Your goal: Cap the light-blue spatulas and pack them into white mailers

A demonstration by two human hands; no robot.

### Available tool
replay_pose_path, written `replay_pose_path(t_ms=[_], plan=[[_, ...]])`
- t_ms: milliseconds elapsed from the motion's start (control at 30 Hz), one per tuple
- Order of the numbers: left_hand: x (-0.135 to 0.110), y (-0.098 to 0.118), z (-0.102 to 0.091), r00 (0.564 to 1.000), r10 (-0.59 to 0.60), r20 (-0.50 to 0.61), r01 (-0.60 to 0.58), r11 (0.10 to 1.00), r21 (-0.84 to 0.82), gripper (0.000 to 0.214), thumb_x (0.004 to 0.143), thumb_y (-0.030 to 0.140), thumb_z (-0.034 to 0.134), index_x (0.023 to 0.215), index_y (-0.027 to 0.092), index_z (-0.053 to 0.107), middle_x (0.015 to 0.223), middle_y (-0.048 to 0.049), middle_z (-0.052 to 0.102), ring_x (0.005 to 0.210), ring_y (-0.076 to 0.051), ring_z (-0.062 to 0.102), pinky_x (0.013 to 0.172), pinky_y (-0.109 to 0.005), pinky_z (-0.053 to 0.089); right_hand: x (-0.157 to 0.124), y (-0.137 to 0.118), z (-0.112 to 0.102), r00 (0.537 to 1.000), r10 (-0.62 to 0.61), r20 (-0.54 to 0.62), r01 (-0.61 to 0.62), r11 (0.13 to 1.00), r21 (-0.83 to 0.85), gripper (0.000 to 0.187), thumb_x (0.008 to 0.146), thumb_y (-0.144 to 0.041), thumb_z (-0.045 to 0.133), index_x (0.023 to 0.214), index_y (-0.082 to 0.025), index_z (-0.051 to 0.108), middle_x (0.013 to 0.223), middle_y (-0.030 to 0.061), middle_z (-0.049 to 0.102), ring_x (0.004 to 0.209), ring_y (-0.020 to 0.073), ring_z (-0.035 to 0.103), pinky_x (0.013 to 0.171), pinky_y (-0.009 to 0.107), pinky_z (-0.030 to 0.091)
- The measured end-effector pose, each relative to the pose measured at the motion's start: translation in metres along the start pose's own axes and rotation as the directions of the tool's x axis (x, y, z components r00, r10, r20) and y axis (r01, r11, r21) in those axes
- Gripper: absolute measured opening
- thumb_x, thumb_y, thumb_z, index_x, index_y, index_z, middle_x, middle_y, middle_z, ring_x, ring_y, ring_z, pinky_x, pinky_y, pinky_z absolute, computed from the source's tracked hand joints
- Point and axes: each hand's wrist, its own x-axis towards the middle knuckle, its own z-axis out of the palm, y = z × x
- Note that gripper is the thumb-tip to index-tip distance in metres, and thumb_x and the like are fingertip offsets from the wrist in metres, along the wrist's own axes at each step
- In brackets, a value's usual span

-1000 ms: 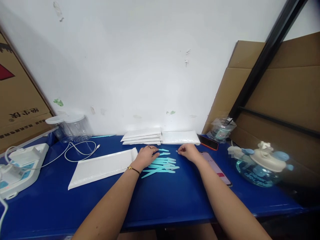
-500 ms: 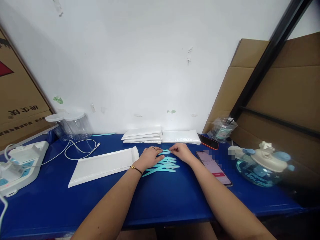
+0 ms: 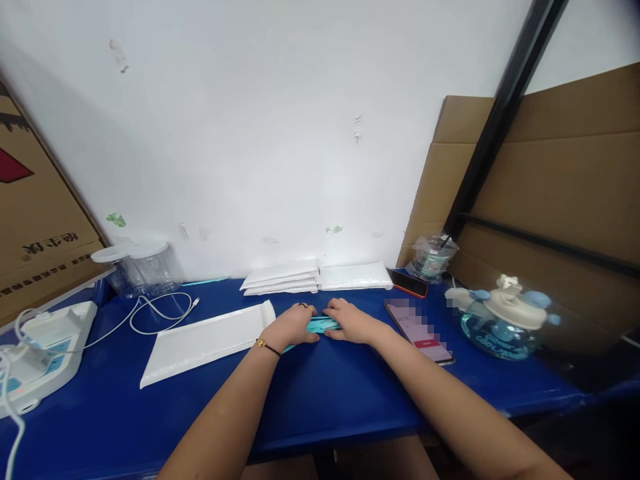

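Observation:
A bunch of slim turquoise sticks (image 3: 323,325), shaped like eyebrow razors, lies on the blue table between my hands. My left hand (image 3: 295,325) closes round the bunch from the left, thumb on the near side and fingers on the far side. From the right, my right hand (image 3: 353,321) grips the other end in the same way. Both palms hide much of the sticks, and some ends poke out under my left wrist. Left of my left hand lies a white padded envelope (image 3: 207,340), flat and slanted.
White envelopes (image 3: 280,277) are stacked by the wall, with another white packet (image 3: 355,275) beside them. A phone (image 3: 420,332) and a teal water bottle (image 3: 503,323) stand to the right. On the left are a power strip (image 3: 65,353), a white cable (image 3: 160,313) and clear jars (image 3: 150,270).
The sticks were fanned out loosely; now they are drawn together into a compact bunch. Both hands have come nearer to me and closed in from the sides. The view has shifted slightly.

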Motion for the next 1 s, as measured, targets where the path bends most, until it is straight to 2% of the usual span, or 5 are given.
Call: replay_pose_path(t_ms=[167, 400, 600, 800, 1000], plan=[[0.006, 0.025, 0.011, 0.999, 0.028, -0.018, -0.024, 0.982, 0.187, 0.027, 0.07, 0.018, 0.053, 0.096, 0.011, 0.059, 0.098, -0.0153, 0.063, 0.092, -0.027, 0.059, 0.083, -0.036, 0.045, -0.012, -0.02, 0.001, 0.999, 0.046, 0.012, -0.044, 0.985, -0.165, 0.024, 0.079, -0.021, 0.051, 0.102, -0.015, 0.053, 0.102, 0.012, 0.054, 0.095, 0.024, 0.049, 0.075, 0.034, 0.044], [-0.006, 0.044, 0.023, 0.997, 0.045, -0.066, -0.034, 0.987, 0.158, 0.028, 0.074, 0.022, 0.052, 0.1, 0.011, 0.057, 0.104, -0.0161, 0.061, 0.097, -0.027, 0.058, 0.085, -0.036, 0.044, -0.02, -0.039, -0.009, 0.984, 0.094, 0.154, -0.057, 0.972, -0.229, 0.034, 0.076, -0.017, 0.05, 0.108, -0.007, 0.053, 0.104, 0.0184, 0.062, 0.091, 0.0267, 0.06, 0.077, 0.035, 0.046], [-0.014, 0.056, 0.017, 0.941, -0.087, -0.326, 0.024, 0.981, -0.192, 0.025, 0.075, 0.029, 0.055, 0.097, 0.018, 0.058, 0.091, -0.0081, 0.067, 0.084, -0.024, 0.062, 0.071, -0.031, 0.045, -0.016, -0.064, -0.077, 0.951, 0.15, 0.271, -0.056, 0.944, -0.326, 0.029, 0.068, -0.024, 0.061, 0.095, -0.015, 0.063, 0.092, 0.0126, 0.068, 0.077, 0.0272, 0.065, 0.056, 0.03, 0.044], [-0.008, 0.084, 0.001, 0.823, -0.28, -0.495, -0.156, 0.726, -0.67, 0.03, 0.08, 0.046, 0.051, 0.079, 0.017, 0.059, 0.065, -0.0008, 0.062, 0.061, -0.016, 0.057, 0.057, -0.025, 0.041, -0.027, -0.092, -0.159, 0.984, -0.02, -0.174, -0.01, 0.985, -0.169, 0.046, 0.076, -0.052, 0.058, 0.112, -0.022, 0.059, 0.102, 0.0072, 0.066, 0.089, 0.0219, 0.06, 0.067, 0.027, 0.041], [-0.013, 0.095, 0.013, 0.865, -0.285, -0.413, -0.159, 0.624, -0.765, 0.021, 0.074, 0.035, 0.057, 0.067, 0.015, 0.057, 0.059, -0.0022, 0.062, 0.057, -0.016, 0.058, 0.055, -0.026, 0.044, -0.024, -0.099, -0.111, 0.961, -0.038, -0.274, 0.026, 0.999, -0.047, 0.038, 0.092, -0.038, 0.039, 0.08, -0.015, 0.066, 0.079, 0.0071, 0.065, 0.073, 0.0153, 0.057, 0.067, 0.024, 0.037]])
